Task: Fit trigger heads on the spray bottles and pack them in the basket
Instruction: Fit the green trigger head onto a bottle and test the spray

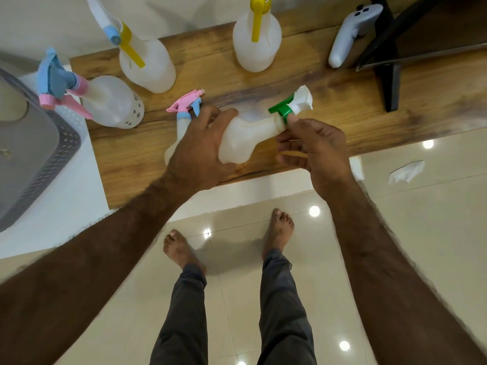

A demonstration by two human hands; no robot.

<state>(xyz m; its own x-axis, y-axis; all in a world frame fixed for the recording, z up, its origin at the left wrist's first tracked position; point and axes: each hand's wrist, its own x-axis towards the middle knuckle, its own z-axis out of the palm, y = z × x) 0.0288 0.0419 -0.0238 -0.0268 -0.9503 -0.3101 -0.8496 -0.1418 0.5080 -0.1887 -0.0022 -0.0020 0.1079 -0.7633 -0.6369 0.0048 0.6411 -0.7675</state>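
My left hand (200,151) grips a translucent white spray bottle (245,139), held tilted above the wooden table (329,106). My right hand (316,151) pinches the green collar of a green and white trigger head (292,104) at the bottle's neck. Another bottle with a pink and blue trigger head (188,106) lies on the table, partly hidden under my left hand. Standing behind are a bottle with a pink and blue head (110,101) and two bottles with yellow heads (147,61) (257,40). The grey perforated basket (44,156) sits at the left.
A white game controller (350,32) leans at the table's back right beside a black stand (390,83). A crumpled white paper (407,172) lies on the tiled floor. My bare feet stand below the table's front edge.
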